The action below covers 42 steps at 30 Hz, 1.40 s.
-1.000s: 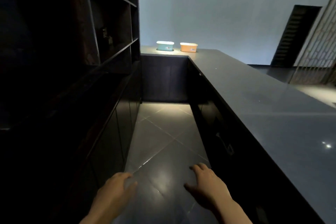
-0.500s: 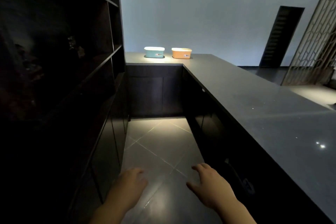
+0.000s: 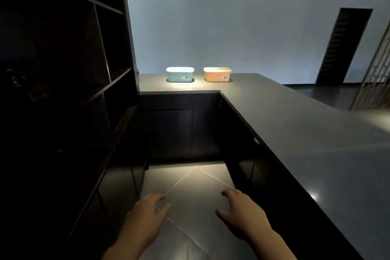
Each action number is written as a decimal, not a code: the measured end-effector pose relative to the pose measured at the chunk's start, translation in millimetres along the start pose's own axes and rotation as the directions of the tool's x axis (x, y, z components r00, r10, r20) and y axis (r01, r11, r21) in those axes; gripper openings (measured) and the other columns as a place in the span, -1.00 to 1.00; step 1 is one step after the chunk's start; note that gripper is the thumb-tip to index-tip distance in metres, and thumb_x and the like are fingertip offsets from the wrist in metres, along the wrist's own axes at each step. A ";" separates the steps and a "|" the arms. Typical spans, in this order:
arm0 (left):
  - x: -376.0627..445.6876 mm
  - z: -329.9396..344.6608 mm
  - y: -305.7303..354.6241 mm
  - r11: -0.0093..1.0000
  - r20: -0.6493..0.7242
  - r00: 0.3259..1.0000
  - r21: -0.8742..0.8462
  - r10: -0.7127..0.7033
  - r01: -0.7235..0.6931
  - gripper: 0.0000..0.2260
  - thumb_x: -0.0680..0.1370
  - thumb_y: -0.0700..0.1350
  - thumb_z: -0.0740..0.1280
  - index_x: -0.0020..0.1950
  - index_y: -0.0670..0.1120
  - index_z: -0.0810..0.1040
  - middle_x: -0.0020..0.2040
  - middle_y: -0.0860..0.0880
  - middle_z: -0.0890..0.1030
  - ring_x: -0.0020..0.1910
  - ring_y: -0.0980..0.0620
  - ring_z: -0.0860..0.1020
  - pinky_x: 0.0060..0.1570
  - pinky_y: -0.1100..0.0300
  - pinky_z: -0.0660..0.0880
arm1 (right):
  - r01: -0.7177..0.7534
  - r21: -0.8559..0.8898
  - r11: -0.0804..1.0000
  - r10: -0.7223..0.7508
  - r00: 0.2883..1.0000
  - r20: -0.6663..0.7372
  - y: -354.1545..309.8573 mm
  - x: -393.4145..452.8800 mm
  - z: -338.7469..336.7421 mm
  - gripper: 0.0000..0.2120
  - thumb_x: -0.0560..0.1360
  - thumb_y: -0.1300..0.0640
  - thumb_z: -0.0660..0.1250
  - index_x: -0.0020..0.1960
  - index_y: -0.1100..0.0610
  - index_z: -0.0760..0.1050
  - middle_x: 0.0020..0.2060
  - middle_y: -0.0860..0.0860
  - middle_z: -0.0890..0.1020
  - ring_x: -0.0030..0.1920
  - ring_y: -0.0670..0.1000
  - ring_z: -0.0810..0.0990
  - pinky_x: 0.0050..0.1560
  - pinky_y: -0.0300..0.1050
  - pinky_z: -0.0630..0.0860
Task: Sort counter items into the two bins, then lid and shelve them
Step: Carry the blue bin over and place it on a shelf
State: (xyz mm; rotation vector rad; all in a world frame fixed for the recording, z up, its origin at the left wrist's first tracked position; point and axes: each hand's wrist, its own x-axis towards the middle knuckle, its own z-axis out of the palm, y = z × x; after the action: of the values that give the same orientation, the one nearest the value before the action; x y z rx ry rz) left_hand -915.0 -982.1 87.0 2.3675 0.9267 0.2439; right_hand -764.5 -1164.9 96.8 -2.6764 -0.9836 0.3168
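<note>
Two small bins stand side by side on the far end of the dark counter (image 3: pixel 295 124): a teal bin (image 3: pixel 179 74) on the left and an orange bin (image 3: pixel 217 74) on the right, both with light tops and a small label. My left hand (image 3: pixel 147 215) and my right hand (image 3: pixel 242 213) hang low in front of me over the tiled floor, palms down, fingers relaxed, holding nothing. Both hands are far from the bins.
A tall dark shelving unit (image 3: pixel 69 69) fills the left side, its contents lost in shadow. The L-shaped counter runs along the right and across the back, with dark cabinet doors (image 3: pixel 168 133) below. A narrow tiled aisle (image 3: pixel 190 179) lies between. A dark doorway (image 3: pixel 341 46) is at far right.
The view has advanced down the aisle, so the bins appear larger and nearer. Both hands stay low, open and empty.
</note>
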 end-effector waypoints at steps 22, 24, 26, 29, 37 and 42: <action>553.5 11.0 59.2 0.999 0.026 0.999 -0.024 0.022 -0.022 -0.65 0.53 0.14 0.26 0.30 0.15 0.46 0.26 0.18 0.49 0.18 0.15 0.48 0.16 0.17 0.45 | -0.013 0.043 0.999 0.015 0.999 -0.029 32.4 536.8 -72.0 -0.48 0.49 -0.17 0.21 0.42 -0.08 0.29 0.35 -0.14 0.40 0.33 -0.08 0.40 0.23 -0.13 0.42; 599.3 15.2 55.4 1.000 -0.005 1.000 -0.015 -0.014 0.014 -0.64 0.52 0.15 0.27 0.31 0.15 0.46 0.26 0.18 0.50 0.17 0.16 0.50 0.13 0.19 0.47 | 0.011 0.050 0.999 -0.009 0.999 -0.041 36.8 591.1 -73.4 -0.48 0.50 -0.17 0.22 0.42 -0.08 0.28 0.35 -0.14 0.40 0.32 -0.08 0.40 0.23 -0.14 0.43; 643.9 15.6 54.5 0.998 -0.039 0.997 -0.024 -0.064 0.063 -0.64 0.53 0.14 0.27 0.31 0.14 0.46 0.25 0.17 0.52 0.14 0.14 0.52 0.11 0.17 0.49 | 0.032 0.047 0.998 -0.030 0.999 -0.032 40.8 644.5 -79.3 -0.47 0.50 -0.18 0.23 0.43 -0.07 0.28 0.36 -0.14 0.39 0.33 -0.07 0.40 0.21 -0.13 0.42; 711.8 9.5 62.4 0.996 -0.057 0.994 -0.015 -0.089 0.088 -0.63 0.54 0.13 0.27 0.33 0.11 0.45 0.28 0.14 0.51 0.21 0.14 0.48 0.17 0.18 0.45 | 0.051 0.048 0.998 -0.051 0.999 -0.007 48.2 722.4 -98.1 -0.46 0.49 -0.18 0.24 0.43 -0.06 0.28 0.36 -0.12 0.40 0.32 -0.06 0.42 0.20 -0.12 0.43; 865.7 2.7 83.8 0.991 -0.138 0.983 -0.078 -0.123 0.113 -0.65 0.54 0.12 0.28 0.32 0.12 0.46 0.30 0.16 0.49 0.30 0.16 0.43 0.23 0.22 0.38 | 0.132 0.025 0.991 -0.132 0.991 -0.005 35.3 888.8 -131.1 -0.46 0.50 -0.18 0.23 0.44 -0.07 0.27 0.36 -0.14 0.39 0.34 -0.08 0.39 0.24 -0.13 0.42; 963.9 7.0 62.8 0.981 -0.135 0.974 -0.089 -0.182 0.171 -0.66 0.53 0.11 0.30 0.29 0.09 0.50 0.26 0.13 0.53 0.26 0.15 0.47 0.25 0.20 0.39 | 0.141 0.013 0.990 -0.142 0.990 0.012 27.6 985.0 -131.4 -0.46 0.51 -0.18 0.21 0.45 -0.07 0.26 0.38 -0.15 0.37 0.37 -0.08 0.36 0.29 -0.13 0.39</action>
State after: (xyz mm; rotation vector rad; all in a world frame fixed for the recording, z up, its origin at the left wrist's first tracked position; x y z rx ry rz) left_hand -161.9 -377.3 80.0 2.2039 1.1678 0.3745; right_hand 24.9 -560.7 102.9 -2.5798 -1.1644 0.3090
